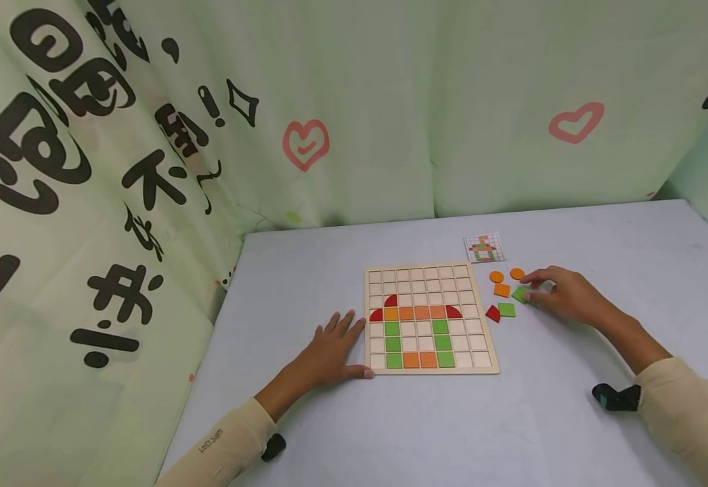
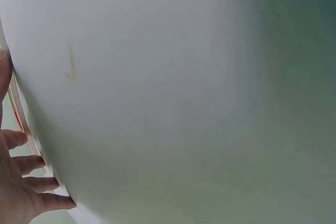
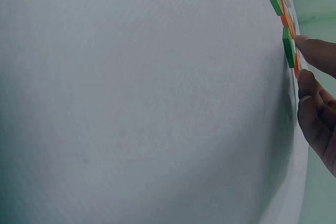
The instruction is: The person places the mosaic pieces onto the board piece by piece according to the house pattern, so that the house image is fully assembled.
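Note:
A wooden grid board [image 1: 461,343] lies on the table, with green, orange and red tiles set in several of its cells. My left hand [image 1: 329,355] rests at the board's left edge, fingers spread and thumb by the lower corner. To the board's right, my right hand [image 1: 564,297] reaches over the loose tiles, thumb and forefinger apart. Its thumb tip is right at a green tile [image 1: 519,294]; the forefinger tip is beside an orange round tile [image 1: 517,273]. In the right wrist view, the fingertips [image 3: 304,76] hover close by a green tile [image 3: 289,48].
Another orange round tile [image 1: 497,276], an orange square [image 1: 501,290], a green square [image 1: 507,310] and a red piece [image 1: 493,314] lie nearby. A small pattern card [image 1: 484,248] lies behind them. Curtains [image 1: 366,135] hang along the table's back and left.

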Available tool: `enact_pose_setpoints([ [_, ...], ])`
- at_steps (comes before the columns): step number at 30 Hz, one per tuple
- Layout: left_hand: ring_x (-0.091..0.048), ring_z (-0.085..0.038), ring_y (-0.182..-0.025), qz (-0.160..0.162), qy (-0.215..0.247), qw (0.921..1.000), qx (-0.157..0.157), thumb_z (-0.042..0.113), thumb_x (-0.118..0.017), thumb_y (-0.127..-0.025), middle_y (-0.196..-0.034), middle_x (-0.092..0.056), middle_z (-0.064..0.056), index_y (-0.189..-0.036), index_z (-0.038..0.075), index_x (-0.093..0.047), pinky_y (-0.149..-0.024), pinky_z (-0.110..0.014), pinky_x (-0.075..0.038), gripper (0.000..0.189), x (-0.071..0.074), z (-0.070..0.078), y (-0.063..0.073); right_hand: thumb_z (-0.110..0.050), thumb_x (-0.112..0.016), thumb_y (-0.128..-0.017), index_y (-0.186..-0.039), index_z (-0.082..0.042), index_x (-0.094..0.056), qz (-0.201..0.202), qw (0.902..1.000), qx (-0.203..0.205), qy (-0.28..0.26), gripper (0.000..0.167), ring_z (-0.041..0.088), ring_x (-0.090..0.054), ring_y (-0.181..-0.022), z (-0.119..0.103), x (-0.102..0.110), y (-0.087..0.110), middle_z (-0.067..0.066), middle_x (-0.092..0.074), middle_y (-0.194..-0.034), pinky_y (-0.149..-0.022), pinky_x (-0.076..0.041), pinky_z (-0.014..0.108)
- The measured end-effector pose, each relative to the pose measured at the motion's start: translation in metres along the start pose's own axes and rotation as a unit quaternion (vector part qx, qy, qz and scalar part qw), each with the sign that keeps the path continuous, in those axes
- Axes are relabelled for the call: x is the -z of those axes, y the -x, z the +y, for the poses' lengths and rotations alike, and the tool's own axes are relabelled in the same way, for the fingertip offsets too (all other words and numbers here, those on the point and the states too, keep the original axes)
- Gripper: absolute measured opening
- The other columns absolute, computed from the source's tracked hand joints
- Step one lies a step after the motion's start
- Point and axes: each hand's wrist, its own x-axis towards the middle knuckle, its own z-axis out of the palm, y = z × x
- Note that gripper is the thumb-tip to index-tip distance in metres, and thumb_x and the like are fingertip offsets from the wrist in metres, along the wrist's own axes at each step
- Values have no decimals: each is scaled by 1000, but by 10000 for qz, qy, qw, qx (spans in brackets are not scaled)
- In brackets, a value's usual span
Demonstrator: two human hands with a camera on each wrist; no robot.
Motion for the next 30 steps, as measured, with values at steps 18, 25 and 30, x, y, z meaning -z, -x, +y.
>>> enact_pose_setpoints([
  [18, -18, -40, -154, -56, 42, 10000, 3, 67, -70, -82, -167, -23, -11, -161, 21, -26, -116, -65, -27, 102, 1, 0, 0, -13, -73, -91, -121, -1, -62, -188, 9995, -59, -237, 34, 24, -55, -83, -1, -6, -1, 18, -64, -103, -60, -48, 27],
  [25, -19, -40, -154, -32, 28, 10000, -18, 68, -70, -81, -167, -24, -11, -160, 20, -27, -115, -65, -28, 102, 2, 1, 0, -9, -66, -95, -126, -2, -61, -511, 9980, 81, -376, 33, 17, -56, -70, -5, -3, 2, 16, -64, -100, -57, -48, 26],
  [30, -19, -40, -154, -58, 55, 10000, -24, 68, -70, -82, -167, -23, -11, -161, 20, -26, -115, -65, -28, 102, 3, 1, 0, -8, -66, -94, -125, -1, -62, -631, 9965, 160, -516, 32, 15, -53, -59, -8, -1, 5, 13, -64, -96, -53, -45, 25],
])
